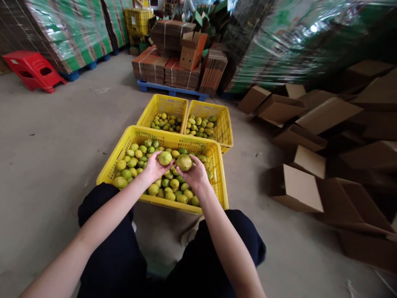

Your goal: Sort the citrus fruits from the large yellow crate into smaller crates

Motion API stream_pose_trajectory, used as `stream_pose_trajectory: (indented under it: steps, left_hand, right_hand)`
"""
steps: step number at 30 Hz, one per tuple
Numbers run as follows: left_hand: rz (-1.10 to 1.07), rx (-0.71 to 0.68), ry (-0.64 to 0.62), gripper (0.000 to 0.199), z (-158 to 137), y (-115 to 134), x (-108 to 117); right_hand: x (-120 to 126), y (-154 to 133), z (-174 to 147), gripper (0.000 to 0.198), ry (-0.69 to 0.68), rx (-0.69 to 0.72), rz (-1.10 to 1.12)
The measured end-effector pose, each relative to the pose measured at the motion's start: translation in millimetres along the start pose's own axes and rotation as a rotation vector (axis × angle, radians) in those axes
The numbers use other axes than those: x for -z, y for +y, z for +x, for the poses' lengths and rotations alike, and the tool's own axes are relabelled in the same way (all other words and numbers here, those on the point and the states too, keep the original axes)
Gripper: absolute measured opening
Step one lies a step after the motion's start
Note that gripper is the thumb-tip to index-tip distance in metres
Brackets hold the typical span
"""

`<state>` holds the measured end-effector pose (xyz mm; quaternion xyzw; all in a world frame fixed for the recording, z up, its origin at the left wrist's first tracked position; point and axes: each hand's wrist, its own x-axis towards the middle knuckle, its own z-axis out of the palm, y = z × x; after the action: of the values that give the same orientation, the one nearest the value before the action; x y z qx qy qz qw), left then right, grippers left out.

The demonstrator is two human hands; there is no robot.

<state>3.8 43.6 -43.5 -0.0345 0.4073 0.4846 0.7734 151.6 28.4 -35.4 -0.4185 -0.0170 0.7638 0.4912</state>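
My left hand (pixel 155 167) is closed around a yellow-green lemon (pixel 165 158). Close beside it, my right hand (pixel 195 173) grips another lemon (pixel 184 162), larger and with brownish marks on its skin. Both hands are held over a yellow plastic crate (pixel 223 188) between my knees. Inside it lie many loose lemons (pixel 170 195), some yellow and some green. My hands and forearms hide part of the fruit.
Beyond the near crate stand two more yellow crates, a left one (pixel 145 111) and a right one (pixel 228 124), partly filled with lemons. Open cardboard boxes (pixel 302 188) lie heaped at right. Flattened cartons (pixel 182 78) sit on a blue pallet (pixel 155 87). A red stool (pixel 34 70) is far left.
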Motion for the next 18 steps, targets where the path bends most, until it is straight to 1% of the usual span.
stream_pose_trajectory:
  steps: [1,2,3,5,6,7,8,9,11,15,18]
  left_hand:
    - [0.014,-0.035,-0.029,0.021,1.3,-0.8,0.0]
    - [0.028,-0.097,-0.061,0.021,2.4,-1.5,0.2]
    - [0.042,-0.188,-0.095,0.028,3.1,-1.9,0.5]
    - [0.083,-0.412,-0.175,0.046,2.1,-1.7,1.5]
    - [0.125,-0.514,-0.221,0.052,0.2,-1.0,2.2]
    - [0.182,-0.595,-0.268,0.055,-2.4,0.0,2.8]
    - [0.251,-0.653,-0.312,0.056,-5.7,1.0,3.3]
    - [0.325,-0.691,-0.348,0.057,-9.1,1.8,3.8]
    - [0.444,-0.720,-0.382,0.057,-15.0,2.8,4.5]
    - [0.515,-0.690,-0.379,0.055,-16.8,2.0,5.9]
    - [0.572,-0.732,-0.386,0.059,-10.0,2.4,9.0]
  right_hand:
    - [0.7,0.4,0.2,0.007,-0.004,0.037,-0.052]
    - [1.5,0.6,-0.1,0.009,0.004,0.109,-0.113]
    - [2.4,0.4,-0.8,0.017,0.019,0.218,-0.180]
    - [4.5,-1.4,-4.2,0.039,0.032,0.509,-0.326]
    - [5.5,-3.0,-6.8,0.048,0.020,0.653,-0.395]
    - [6.5,-4.7,-9.6,0.053,-0.003,0.771,-0.458]
    - [7.3,-6.4,-12.6,0.054,-0.028,0.852,-0.514]
    - [7.8,-7.8,-15.5,0.053,-0.048,0.899,-0.566]
    - [8.1,-9.0,-20.0,0.051,-0.066,0.947,-0.649]
    - [6.5,-7.0,-22.4,0.048,-0.071,1.002,-0.738]
    - [6.8,-7.0,-19.5,0.048,-0.057,1.010,-0.776]
